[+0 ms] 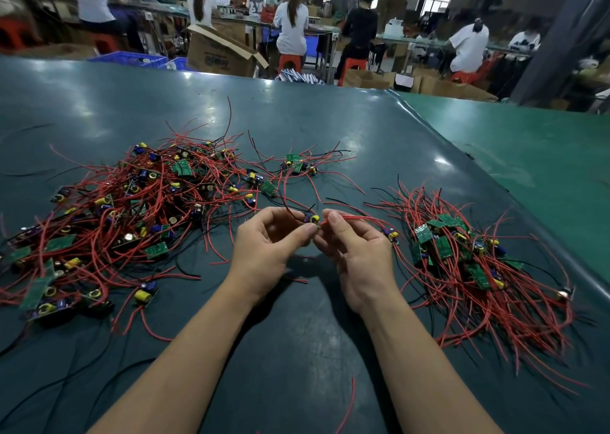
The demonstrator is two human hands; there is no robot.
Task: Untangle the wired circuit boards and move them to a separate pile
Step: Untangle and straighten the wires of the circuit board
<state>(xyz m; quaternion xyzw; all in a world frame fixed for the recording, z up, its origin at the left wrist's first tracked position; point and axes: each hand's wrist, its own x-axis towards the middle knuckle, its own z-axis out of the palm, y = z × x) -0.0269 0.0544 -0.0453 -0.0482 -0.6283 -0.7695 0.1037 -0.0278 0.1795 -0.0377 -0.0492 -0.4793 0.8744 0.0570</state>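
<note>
Both hands met mid-table between the piles: the left hand (270, 245) pinched a small board (313, 220), the right hand (353, 249) pinched its red wire (359, 217). A hard tug risked tearing the solder joint, or dragging the tangle (132, 209) at left along.

Glossy green table mat (330, 120), red plastic-coated wires (495, 318), cardboard box (221, 54)

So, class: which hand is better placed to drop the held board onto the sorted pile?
Right hand: it pinches the small wired circuit board's red wires and sits beside the tidier right-side pile.
</note>
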